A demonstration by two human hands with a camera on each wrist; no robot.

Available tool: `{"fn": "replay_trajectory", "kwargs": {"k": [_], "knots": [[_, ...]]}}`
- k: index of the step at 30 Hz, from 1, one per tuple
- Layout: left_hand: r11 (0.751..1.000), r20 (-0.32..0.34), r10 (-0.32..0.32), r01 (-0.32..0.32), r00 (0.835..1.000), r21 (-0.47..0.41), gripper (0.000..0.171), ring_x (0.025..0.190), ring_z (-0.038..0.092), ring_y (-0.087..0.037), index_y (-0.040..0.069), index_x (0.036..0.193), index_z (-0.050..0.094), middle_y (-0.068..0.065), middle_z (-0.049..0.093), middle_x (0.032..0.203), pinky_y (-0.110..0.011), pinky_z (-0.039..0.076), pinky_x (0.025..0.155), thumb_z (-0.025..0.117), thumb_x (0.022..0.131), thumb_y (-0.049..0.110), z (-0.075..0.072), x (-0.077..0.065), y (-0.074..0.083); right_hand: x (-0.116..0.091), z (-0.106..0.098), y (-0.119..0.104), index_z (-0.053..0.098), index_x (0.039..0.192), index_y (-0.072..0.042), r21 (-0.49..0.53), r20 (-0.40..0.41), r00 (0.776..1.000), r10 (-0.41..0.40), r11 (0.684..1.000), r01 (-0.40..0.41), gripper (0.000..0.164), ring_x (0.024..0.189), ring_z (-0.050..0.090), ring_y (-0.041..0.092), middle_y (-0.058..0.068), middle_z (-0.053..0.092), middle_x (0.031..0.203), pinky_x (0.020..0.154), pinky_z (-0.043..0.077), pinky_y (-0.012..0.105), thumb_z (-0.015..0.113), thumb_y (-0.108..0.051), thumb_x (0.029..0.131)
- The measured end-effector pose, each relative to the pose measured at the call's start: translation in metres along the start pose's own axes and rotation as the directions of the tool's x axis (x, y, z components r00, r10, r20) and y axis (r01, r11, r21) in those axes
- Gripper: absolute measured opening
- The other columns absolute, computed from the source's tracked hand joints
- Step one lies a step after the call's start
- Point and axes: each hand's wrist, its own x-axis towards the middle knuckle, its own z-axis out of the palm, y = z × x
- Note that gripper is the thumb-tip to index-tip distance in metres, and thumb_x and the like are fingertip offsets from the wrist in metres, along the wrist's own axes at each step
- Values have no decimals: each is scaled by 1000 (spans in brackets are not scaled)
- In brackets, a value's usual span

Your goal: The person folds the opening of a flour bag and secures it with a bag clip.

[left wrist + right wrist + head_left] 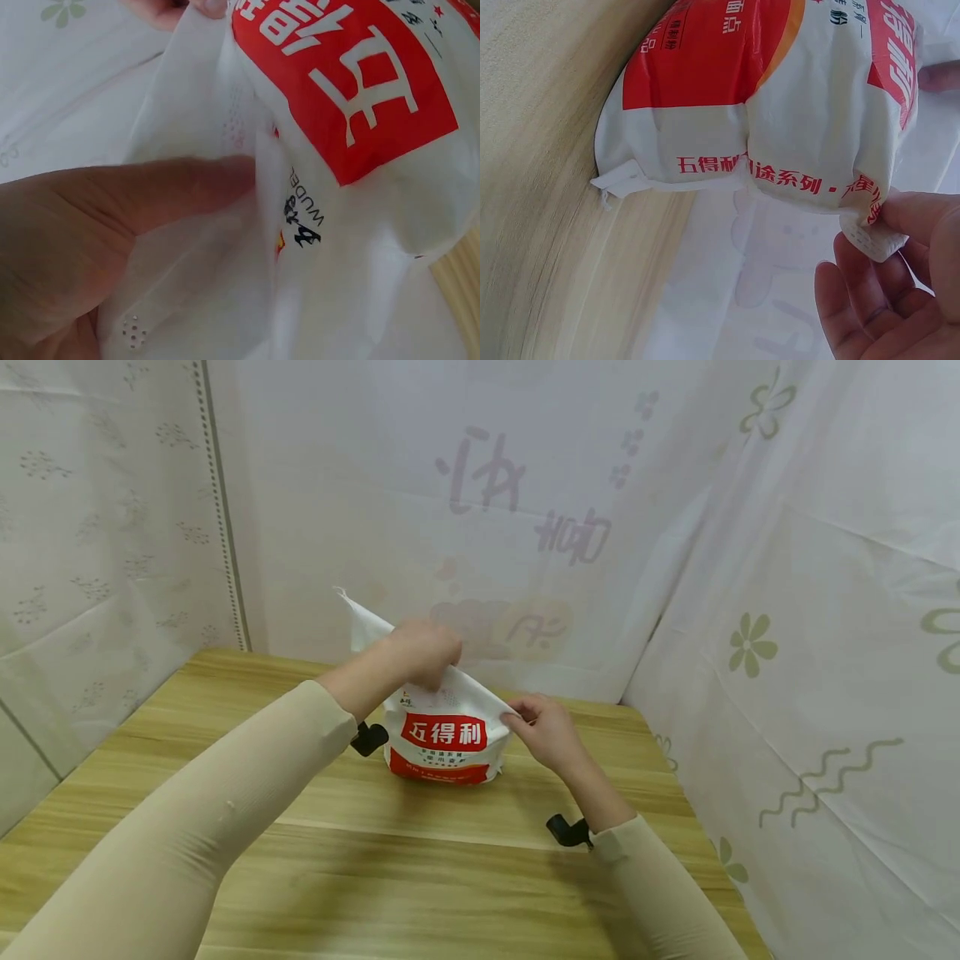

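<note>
A white flour bag [446, 756] with red printed panels stands upright on the wooden table [360, 893]. Its upper part is slack and slants up to a loose corner at the left. My left hand [423, 652] holds the middle of the top edge; in the left wrist view the thumb [187, 184] lies against the white material, its tip hidden by a fold. With thumb and fingers, my right hand [551, 732] pinches the top corner on the right. In the right wrist view that corner [874, 241] sticks out between the fingertips.
Patterned white curtains [510, 468] hang behind the table and along both sides, close to its edges. A black wrist mount [370, 739] shows at the left wrist and another mount [567, 831] at the right.
</note>
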Motion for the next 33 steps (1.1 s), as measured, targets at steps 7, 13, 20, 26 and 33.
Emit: {"fn": "replay_trajectory", "kwargs": {"k": [7, 13, 20, 26, 33], "knots": [[1000, 57, -9, 9, 998, -11, 28, 101, 69, -29, 12, 117, 77, -6, 76, 115, -47, 61, 88, 82, 90, 9, -4, 2, 0, 0, 0, 2, 81, 117, -5, 7, -1, 1000, 6, 1000, -6, 21, 97, 73, 27, 16, 74, 115, 76, 61, 35, 77, -21, 105], [999, 69, -10, 13, 998, -40, 22, 99, 68, -28, 12, 112, 77, -6, 76, 112, -46, 60, 87, 80, 91, 9, -3, 5, -2, 1, -1, 1, 80, 117, -3, -28, -2, 1000, -16, 999, 16, 21, 101, 75, 28, 17, 75, 116, 83, 66, 41, 76, -20, 105], [996, 74, -28, 34, 997, -78, 16, 95, 71, -26, 13, 106, 76, -5, 75, 105, -42, 61, 83, 80, 91, 8, 1, 7, -4, 0, -1, 1, 80, 116, -3, -38, -2, 1000, -23, 999, 23, 20, 96, 73, 26, 16, 75, 114, 79, 63, 38, 76, -20, 105], [996, 56, -36, 40, 998, -80, 18, 95, 71, -26, 12, 109, 76, -6, 75, 106, -43, 61, 85, 79, 91, 9, 5, 6, -3, 0, 0, 2, 80, 116, -3, 1, 5, 1000, 7, 1000, -7, 20, 93, 73, 23, 16, 76, 112, 76, 59, 32, 76, -20, 105], [993, 53, -54, 59, 997, -107, 16, 92, 73, -26, 11, 108, 78, -6, 76, 103, -40, 63, 80, 79, 92, 8, 5, 2, -2, -2, -3, 7, 80, 116, -4, 0, 11, 1000, -1, 1000, 1, 21, 97, 75, 24, 16, 76, 115, 79, 62, 33, 76, -22, 105]]}}
